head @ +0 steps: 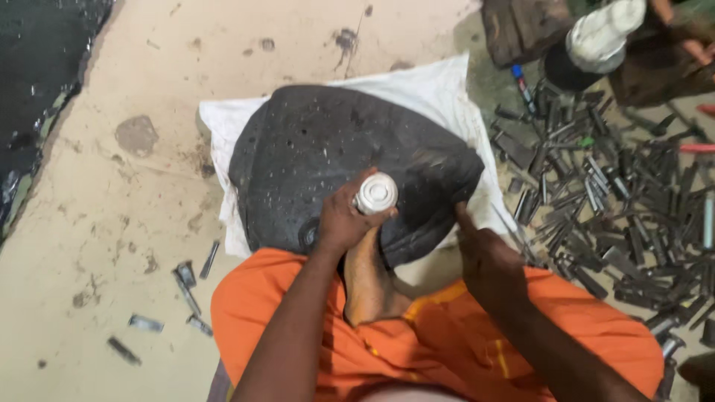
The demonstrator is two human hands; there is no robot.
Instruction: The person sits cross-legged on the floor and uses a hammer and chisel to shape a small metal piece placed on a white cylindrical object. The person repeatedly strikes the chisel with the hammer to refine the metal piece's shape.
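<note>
A folded black rubber tube [328, 156] lies on a white cloth [439, 93] on the floor in front of me. My left hand [344, 219] is wrapped round a small white bottle [375, 193] and holds it just above the near edge of the rubber. On the right, my right hand [480, 253] rests with its fingertips against the rubber's near right edge and holds nothing that I can see. My bare foot [366, 283] lies between my two arms, and my orange trousers [439, 335] fill the bottom of the view.
A big heap of dark metal tools and bits [618, 201] covers the floor at the right. A few loose metal pieces [186, 286] lie at the left. A wooden block [525, 26] and another person's hand [696, 45] show at the top right.
</note>
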